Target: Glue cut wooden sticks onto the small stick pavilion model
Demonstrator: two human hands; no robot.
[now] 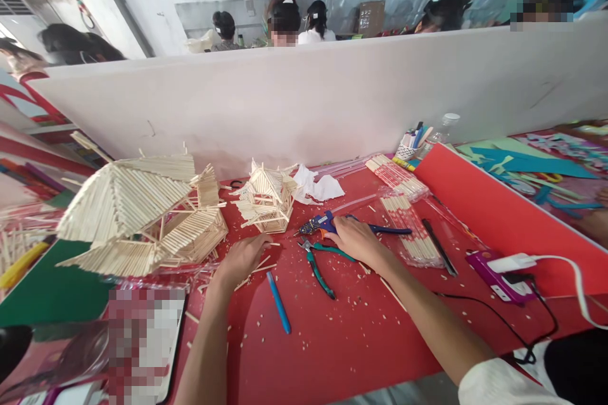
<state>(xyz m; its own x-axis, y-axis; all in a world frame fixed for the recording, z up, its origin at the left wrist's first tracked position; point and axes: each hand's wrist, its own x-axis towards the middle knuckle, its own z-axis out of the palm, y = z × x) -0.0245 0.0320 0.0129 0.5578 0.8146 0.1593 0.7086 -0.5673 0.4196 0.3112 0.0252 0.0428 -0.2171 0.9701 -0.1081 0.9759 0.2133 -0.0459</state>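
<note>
On the red tabletop (pixel 370 335), a large model (pixel 137 209) of sticks stands left of the small model (pixel 268 199). In front of the small model is the left hand (pixel 243 258), grip nearly closed beside a short stick (pixel 274 243); whether it holds that, I cannot tell. Nearer than the small model lies a blue pen (pixel 278 302). Right of the small model are green pliers (pixel 317 273), then blue pliers (pixel 325 221), fingers of the right hand (pixel 356 239) wrapped around them. Packed sticks (pixel 409 228) lie farther right of it.
</note>
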